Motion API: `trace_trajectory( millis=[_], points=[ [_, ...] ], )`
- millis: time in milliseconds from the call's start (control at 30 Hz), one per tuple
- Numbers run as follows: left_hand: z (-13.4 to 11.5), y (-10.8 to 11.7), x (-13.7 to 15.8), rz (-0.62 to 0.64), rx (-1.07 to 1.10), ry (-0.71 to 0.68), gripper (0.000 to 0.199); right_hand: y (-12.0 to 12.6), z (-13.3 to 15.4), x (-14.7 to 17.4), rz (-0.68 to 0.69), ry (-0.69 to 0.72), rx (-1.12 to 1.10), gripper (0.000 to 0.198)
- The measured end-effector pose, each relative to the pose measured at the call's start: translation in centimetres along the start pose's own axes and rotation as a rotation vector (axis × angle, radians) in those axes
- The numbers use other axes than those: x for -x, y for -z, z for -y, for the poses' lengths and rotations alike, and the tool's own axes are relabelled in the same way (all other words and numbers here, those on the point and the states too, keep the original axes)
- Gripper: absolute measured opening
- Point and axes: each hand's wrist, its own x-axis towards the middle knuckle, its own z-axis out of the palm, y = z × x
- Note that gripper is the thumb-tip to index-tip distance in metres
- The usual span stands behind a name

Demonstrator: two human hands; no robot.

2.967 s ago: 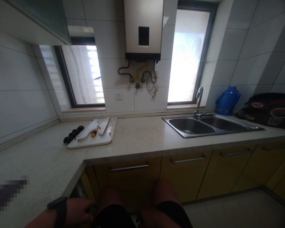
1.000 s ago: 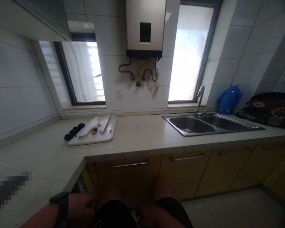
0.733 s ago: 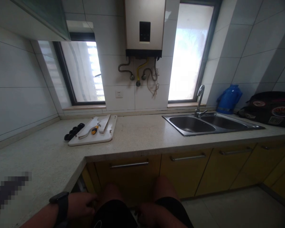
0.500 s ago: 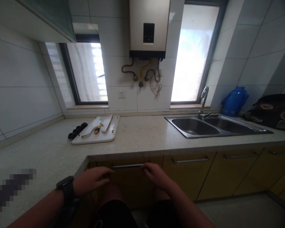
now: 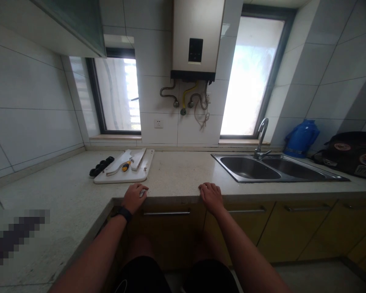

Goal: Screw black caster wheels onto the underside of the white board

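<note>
Left hand (image 5: 135, 197) loosely curled, right hand (image 5: 212, 197) palm-down, neither visibly gripping anything, both at the front edge of the counter (image 5: 177, 179) — best kept light and even, left fingers clear of the chopping board (image 5: 134, 176) just beyond them.

The countertop (image 5: 177, 173) looks like speckled stone with a faint sheen; the double-bowl sink (image 5: 248, 167) is satin metal, its faucet (image 5: 263, 129) glossy chrome. Wall tiles (image 5: 27, 87) shine smoothly; the cutting board (image 5: 136, 177) looks like smooth plastic.
</note>
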Motion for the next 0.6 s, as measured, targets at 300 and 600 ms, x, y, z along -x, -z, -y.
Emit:
trace_trajectory(
  millis=[300,600],
  points=[
    [-1.9,-6.9,11.4,-0.01,0.124,-0.008,0.024,-3.4,-1.5,4.9,-0.13,-0.109,-0.153,0.034],
    [3.0,-8.6,19.5,0.455,0.009,0.495,0.029,-1.1,-6.3,22.1,0.099,-0.405,-0.333,0.023]
  ],
)
